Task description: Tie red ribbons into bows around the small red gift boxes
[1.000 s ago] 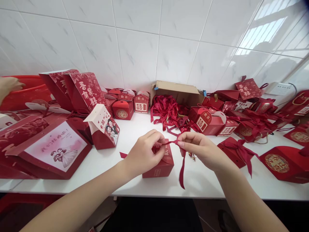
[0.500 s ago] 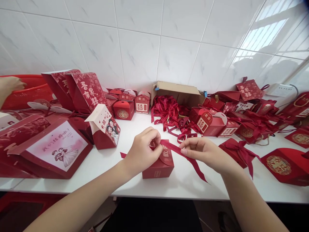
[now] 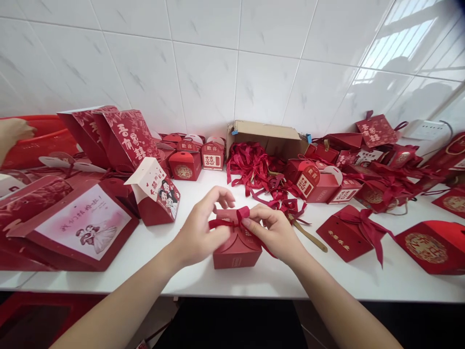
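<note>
A small red gift box stands upright on the white table in front of me. A dark red ribbon crosses its top, with a small loop standing up at the middle. My right hand pinches that loop between thumb and fingers, and a tail of ribbon hangs below it. To the left of the box is my left hand, its thumb and fingers curved and apart, close to the ribbon's left part. Part of the box's lid is hidden behind the hands.
Loose ribbons spill from a cardboard box by the tiled wall. Red boxes crowd both sides, including a bow-tied box and a house-shaped box. Another person's hand is at a red basin.
My right hand has moved left to the box top and holds a ribbon loop there instead of a stretched length. My left hand has let go and its fingers have spread.
</note>
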`<state>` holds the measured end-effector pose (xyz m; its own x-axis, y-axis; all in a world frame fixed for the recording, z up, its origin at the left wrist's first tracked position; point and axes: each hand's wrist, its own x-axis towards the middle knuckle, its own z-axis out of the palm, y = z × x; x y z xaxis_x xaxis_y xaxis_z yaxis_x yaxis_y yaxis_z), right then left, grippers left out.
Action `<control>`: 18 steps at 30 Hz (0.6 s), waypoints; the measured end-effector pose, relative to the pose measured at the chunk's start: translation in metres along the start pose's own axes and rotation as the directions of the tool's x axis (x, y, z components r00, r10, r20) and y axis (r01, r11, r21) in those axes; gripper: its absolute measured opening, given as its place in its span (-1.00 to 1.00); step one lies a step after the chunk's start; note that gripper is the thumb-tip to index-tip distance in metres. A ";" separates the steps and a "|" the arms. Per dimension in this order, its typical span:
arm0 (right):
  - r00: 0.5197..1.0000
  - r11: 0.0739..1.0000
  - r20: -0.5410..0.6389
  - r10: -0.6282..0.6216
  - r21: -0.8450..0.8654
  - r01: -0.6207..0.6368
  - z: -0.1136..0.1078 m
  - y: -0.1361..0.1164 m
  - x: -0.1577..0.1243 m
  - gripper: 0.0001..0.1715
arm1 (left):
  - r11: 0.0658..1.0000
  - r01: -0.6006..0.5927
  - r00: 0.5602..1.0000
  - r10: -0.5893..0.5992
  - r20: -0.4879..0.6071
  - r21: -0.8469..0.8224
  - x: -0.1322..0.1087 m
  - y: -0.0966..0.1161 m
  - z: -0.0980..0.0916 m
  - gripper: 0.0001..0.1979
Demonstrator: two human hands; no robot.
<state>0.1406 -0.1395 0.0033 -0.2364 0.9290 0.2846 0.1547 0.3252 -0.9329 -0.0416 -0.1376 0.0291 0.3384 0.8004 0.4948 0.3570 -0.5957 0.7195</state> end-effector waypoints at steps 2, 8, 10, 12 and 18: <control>0.999 0.999 -0.025 -0.035 0.004 0.035 0.003 0.004 -0.001 -0.78 | 0.997 0.076 0.997 -0.076 -0.002 -0.008 -0.005 -0.014 -0.009 -0.74; 0.997 0.995 0.065 -0.044 0.087 0.038 0.007 0.008 -0.007 -0.77 | 0.884 0.466 0.879 -0.458 0.135 -0.041 -0.015 -0.056 -0.007 -0.75; 0.998 0.996 0.055 -0.035 0.084 0.030 0.009 0.006 -0.009 -0.78 | 0.846 0.525 0.834 -0.490 0.253 -0.093 -0.015 -0.058 -0.006 -0.65; 1.000 0.999 0.010 0.003 0.050 -0.004 0.013 0.005 -0.009 -0.81 | 0.827 0.545 0.816 -0.485 0.313 -0.137 -0.015 -0.054 -0.009 -0.60; 0.990 0.976 -0.139 0.004 -0.213 -0.033 0.025 0.000 -0.007 -0.86 | 0.829 0.463 0.875 -0.372 0.309 -0.313 -0.004 -0.015 -0.023 -0.63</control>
<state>0.1179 -0.1506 -0.0038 -0.1007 0.9457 0.3091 0.3632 0.3242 -0.8735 -0.0685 -0.1297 0.0277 0.4322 0.9017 0.0153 0.1800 -0.1029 0.9783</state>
